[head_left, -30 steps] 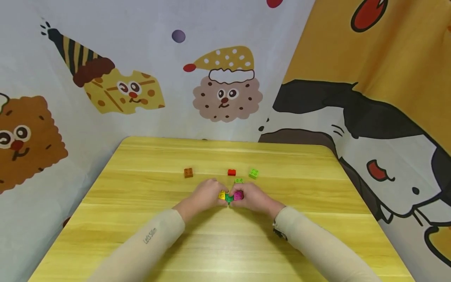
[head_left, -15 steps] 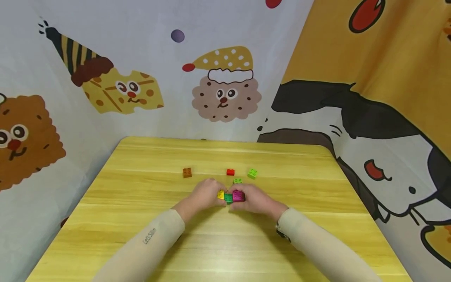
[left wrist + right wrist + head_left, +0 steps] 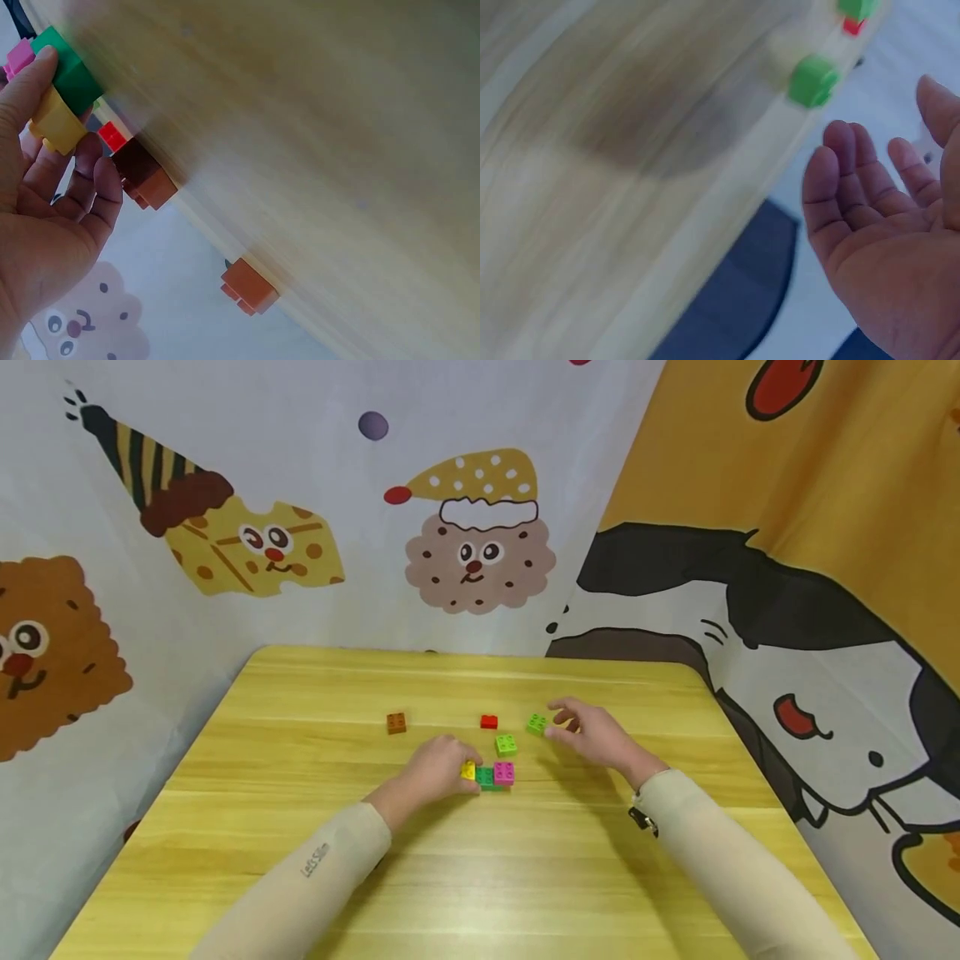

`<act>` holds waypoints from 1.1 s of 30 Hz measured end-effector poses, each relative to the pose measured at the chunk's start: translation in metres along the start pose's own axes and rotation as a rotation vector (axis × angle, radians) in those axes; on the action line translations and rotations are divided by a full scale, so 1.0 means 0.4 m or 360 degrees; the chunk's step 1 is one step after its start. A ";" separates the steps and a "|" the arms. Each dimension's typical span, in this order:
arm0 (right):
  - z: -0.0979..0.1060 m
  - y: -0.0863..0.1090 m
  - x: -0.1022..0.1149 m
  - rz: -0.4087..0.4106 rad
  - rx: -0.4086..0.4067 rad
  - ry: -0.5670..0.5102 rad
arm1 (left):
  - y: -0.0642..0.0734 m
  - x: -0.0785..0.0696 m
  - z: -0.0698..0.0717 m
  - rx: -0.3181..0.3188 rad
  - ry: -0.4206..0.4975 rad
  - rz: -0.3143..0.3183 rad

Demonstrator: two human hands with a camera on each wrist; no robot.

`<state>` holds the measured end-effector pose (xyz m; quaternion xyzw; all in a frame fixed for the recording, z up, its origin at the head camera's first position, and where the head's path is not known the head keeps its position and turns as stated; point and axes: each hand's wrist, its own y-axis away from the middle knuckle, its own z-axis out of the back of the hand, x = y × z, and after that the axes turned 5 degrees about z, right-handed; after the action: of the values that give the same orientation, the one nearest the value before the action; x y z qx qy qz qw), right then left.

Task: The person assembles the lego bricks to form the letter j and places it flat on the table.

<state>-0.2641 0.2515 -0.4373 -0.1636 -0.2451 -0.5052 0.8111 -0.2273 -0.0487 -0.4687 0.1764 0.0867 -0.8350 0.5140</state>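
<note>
My left hand (image 3: pixel 435 766) grips a small build of toy building bricks, a green brick (image 3: pixel 485 779) with a yellow brick (image 3: pixel 468 770) at its left end and a pink brick (image 3: pixel 504 772) at its right end. In the left wrist view the thumb lies against the green brick (image 3: pixel 71 79), and the yellow brick (image 3: pixel 60 124) sits between thumb and fingers. My right hand (image 3: pixel 596 737) is at the right side of a lime green brick (image 3: pixel 537 724), thumb and fingers apart around its near side. The right wrist view shows the palm holding nothing.
A second lime brick (image 3: pixel 506 745) lies just behind the build. Farther back is a red brick (image 3: pixel 489 722), with a brown brick (image 3: pixel 396 723) to the left. Another brown brick (image 3: pixel 146 176) shows beside the left fingers. The wooden table (image 3: pixel 300 693) meets a printed cloth (image 3: pixel 300 410) behind.
My right hand has let go of the pink end of the build and moved right and away to the far lime brick. The left hand stays on the build.
</note>
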 end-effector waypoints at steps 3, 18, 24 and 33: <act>0.015 -0.014 -0.039 -0.0124 0.0019 -0.0033 | 0.000 0.002 0.004 -0.0008 -0.0008 -0.0010; -0.082 -0.093 -0.047 -0.0140 0.0022 0.0113 | -0.001 0.003 -0.007 -0.0007 -0.0036 -0.0026; -0.106 -0.116 -0.014 -0.0114 -0.0003 0.0257 | -0.003 0.002 -0.009 -0.0015 -0.0047 -0.0039; -0.097 -0.086 0.074 0.0058 0.0000 0.0065 | 0.001 0.008 0.002 -0.0036 -0.0012 -0.0050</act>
<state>-0.2751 0.1948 -0.4520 -0.1578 -0.2255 -0.4937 0.8249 -0.2284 -0.0519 -0.4691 0.1660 0.0969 -0.8426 0.5031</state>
